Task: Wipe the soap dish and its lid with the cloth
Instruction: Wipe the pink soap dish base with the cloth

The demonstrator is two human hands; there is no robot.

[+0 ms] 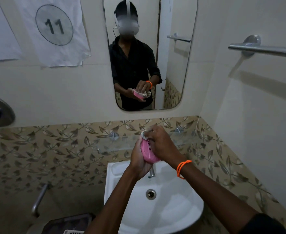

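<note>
**A:** Where is the soap dish, relative to the white ceramic wash basin (122,169)?

**B:** The pink slotted plastic soap dish (147,152) is held in the air above the basin's back edge, just over the small metal tap (152,172). The left hand (139,162) is wrapped around it from below and from the side, fingers closed on its outer wall, so the slotted inside faces the other hand.

**A:** And the right hand?

**B:** The right hand (162,144), the one with the orange thread wristband (182,168), is curled over the dish with a small crumpled white cloth (144,133) pinched under its fingers. The cloth peeks out at the far end of the dish, the end farthest from the basin. I'd say it's being pressed into the dish's inside; the left hand works as the brace.

**A:** Why hold it over the basin?

**B:** Probably so drips and soap residue fall into the bowl rather than onto the floor.

**A:** The lid?

**B:** I can't find it. The glass shelf (122,142) behind the basin is partly hidden by the hands, so the lid may sit there, or the pink piece may itself be the lid. I can't tell.
</note>
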